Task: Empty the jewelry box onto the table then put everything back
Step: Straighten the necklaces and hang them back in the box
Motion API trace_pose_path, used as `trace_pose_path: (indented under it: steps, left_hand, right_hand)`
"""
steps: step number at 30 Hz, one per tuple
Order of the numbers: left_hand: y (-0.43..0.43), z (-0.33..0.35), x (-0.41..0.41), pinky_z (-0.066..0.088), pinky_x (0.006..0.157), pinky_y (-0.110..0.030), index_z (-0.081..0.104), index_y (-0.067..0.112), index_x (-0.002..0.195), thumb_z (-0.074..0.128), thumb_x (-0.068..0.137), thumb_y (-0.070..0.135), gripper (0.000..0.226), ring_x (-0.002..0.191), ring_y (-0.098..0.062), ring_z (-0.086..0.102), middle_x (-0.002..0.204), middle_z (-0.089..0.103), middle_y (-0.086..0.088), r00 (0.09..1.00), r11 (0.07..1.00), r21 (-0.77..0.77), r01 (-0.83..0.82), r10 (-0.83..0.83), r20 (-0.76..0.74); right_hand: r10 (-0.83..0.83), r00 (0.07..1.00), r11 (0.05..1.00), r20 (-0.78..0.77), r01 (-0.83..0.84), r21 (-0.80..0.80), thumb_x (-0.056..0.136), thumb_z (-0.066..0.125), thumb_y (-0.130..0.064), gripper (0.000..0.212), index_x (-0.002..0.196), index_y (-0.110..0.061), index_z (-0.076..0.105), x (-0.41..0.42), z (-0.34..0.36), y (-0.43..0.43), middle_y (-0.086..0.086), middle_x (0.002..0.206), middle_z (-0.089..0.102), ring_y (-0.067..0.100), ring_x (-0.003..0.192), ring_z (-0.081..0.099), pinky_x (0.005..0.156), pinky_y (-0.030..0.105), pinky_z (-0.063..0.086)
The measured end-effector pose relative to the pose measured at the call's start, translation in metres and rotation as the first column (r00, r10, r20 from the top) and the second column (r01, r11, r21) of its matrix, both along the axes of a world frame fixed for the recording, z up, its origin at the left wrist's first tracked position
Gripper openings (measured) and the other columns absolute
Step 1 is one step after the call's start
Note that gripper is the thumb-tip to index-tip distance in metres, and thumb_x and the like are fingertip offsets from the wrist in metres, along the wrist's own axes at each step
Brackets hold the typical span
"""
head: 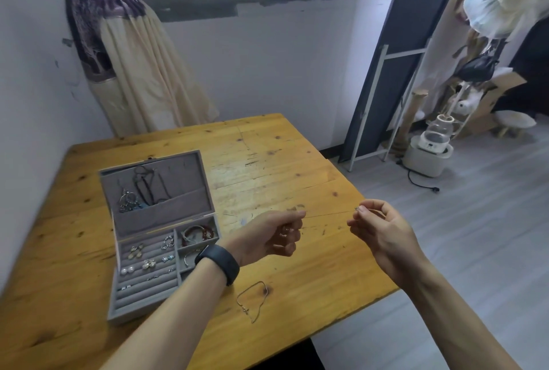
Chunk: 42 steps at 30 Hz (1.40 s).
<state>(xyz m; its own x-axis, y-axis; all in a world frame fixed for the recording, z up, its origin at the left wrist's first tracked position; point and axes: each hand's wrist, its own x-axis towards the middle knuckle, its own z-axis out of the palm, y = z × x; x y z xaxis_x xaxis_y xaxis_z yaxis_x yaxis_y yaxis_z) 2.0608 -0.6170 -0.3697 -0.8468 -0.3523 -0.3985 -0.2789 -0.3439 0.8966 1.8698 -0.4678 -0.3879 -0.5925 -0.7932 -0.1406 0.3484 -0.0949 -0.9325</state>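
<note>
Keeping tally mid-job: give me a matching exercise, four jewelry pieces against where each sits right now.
Things:
1 taut chain
2 looped chain
3 red bangle
4 dark cords

Places:
A in the lid pocket
B lying on the table
C between left hand and right hand
D in the box, far-right compartment

Pairs: 1-C, 2-B, 3-D, 4-A

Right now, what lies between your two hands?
A thin chain, pinched taut from left hand to right hand, above the wooden table, per the head view.
</note>
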Motion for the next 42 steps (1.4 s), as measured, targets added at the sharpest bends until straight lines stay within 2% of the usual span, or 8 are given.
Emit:
trace_pose_path:
  steps: [7,12,15,20,26,29,35,42]
  left_hand:
    - [-0.028,-0.002,0.006,0.05,0.077,-0.031,0.073,0.01,0.106,0.072,0.089,0.031,0.027,0.081,-0.017,0.065,0.091,0.071,-0.003,0.992,0.983,-0.143,-0.114,0.119,0.033]
    - [-0.045,-0.004,0.006,0.044,0.091,-0.04,0.074,0.025,0.076,0.068,0.08,0.035,0.012,0.101,-0.02,0.065,0.119,0.071,-0.008,0.99,0.989,-0.067,-0.134,0.137,0.042]
    - [-0.053,-0.008,0.001,0.045,0.088,-0.041,0.061,0.023,0.058,0.065,0.075,0.034,0.021,0.097,-0.023,0.066,0.11,0.072,-0.01,0.962,0.963,0.045,-0.267,0.269,-0.042]
    - [-0.063,-0.019,-0.007,0.049,0.084,-0.038,0.061,0.019,0.073,0.069,0.087,0.035,0.022,0.083,-0.023,0.067,0.083,0.066,-0.002,0.956,0.952,0.117,-0.283,0.29,-0.048]
    - [-0.082,-0.031,-0.027,0.054,0.079,-0.03,0.076,0.012,0.098,0.074,0.086,0.033,0.024,0.086,-0.016,0.066,0.099,0.075,-0.001,0.932,0.927,-0.1,-0.362,0.362,-0.017]
    - [-0.098,-0.037,-0.046,0.054,0.078,-0.03,0.079,0.018,0.093,0.073,0.089,0.034,0.017,0.086,-0.015,0.067,0.092,0.077,0.006,0.886,0.836,-0.358,-0.416,0.461,0.047]
    - [-0.128,-0.049,-0.099,0.057,0.07,-0.029,0.075,0.028,0.08,0.07,0.09,0.037,0.014,0.076,-0.008,0.068,0.073,0.074,0.015,0.813,0.649,-0.663,-0.372,0.573,0.105]
    - [-0.148,-0.079,-0.13,0.058,0.076,-0.031,0.074,0.032,0.096,0.061,0.092,0.04,0.016,0.087,-0.012,0.066,0.094,0.073,0.012,0.728,0.495,-0.851,-0.176,0.648,0.226]
  right_hand:
    - [-0.014,0.998,0.998,-0.06,0.017,0.054,0.095,0.064,-0.012,0.02,0.114,-0.008,0.06,-0.001,-0.021,-0.016,0.007,0.085,0.07,0.021,0.082,0.07,0.075,0.03,0.058]
    - [0.123,0.923,0.982,-0.365,-0.061,0.178,0.094,0.068,-0.016,0.014,0.107,-0.012,0.071,-0.009,-0.027,-0.021,0.005,0.087,0.074,0.018,0.081,0.07,0.074,0.028,0.059]
    - [0.131,0.906,0.982,-0.402,-0.062,0.179,0.095,0.066,-0.017,0.012,0.105,-0.013,0.071,-0.013,-0.031,-0.026,0.005,0.088,0.074,0.017,0.08,0.07,0.072,0.026,0.058]
    - [-0.021,0.942,0.988,-0.336,0.071,0.138,0.096,0.065,-0.017,0.01,0.103,-0.013,0.071,-0.03,-0.041,-0.043,-0.001,0.082,0.072,0.012,0.077,0.069,0.072,0.025,0.059]
    - [-0.058,0.971,0.982,-0.231,0.097,0.16,0.088,0.075,-0.02,0.015,0.099,-0.01,0.074,-0.067,-0.054,-0.077,0.004,0.084,0.077,0.013,0.076,0.071,0.065,0.019,0.056]
    - [-0.032,0.979,0.977,-0.203,0.073,0.201,0.084,0.079,-0.02,0.02,0.099,-0.006,0.074,-0.092,-0.055,-0.101,0.008,0.087,0.077,0.013,0.074,0.072,0.064,0.021,0.056]
    - [0.017,0.916,0.94,-0.4,0.123,0.32,0.092,0.071,-0.014,0.01,0.098,-0.007,0.074,-0.139,-0.056,-0.163,0.006,0.086,0.075,0.012,0.074,0.067,0.068,0.024,0.058]
    - [0.199,0.802,0.873,-0.563,0.116,0.474,0.093,0.07,-0.03,0.008,0.09,-0.024,0.076,-0.174,-0.07,-0.218,-0.008,0.087,0.074,0.011,0.086,0.064,0.083,0.036,0.054]
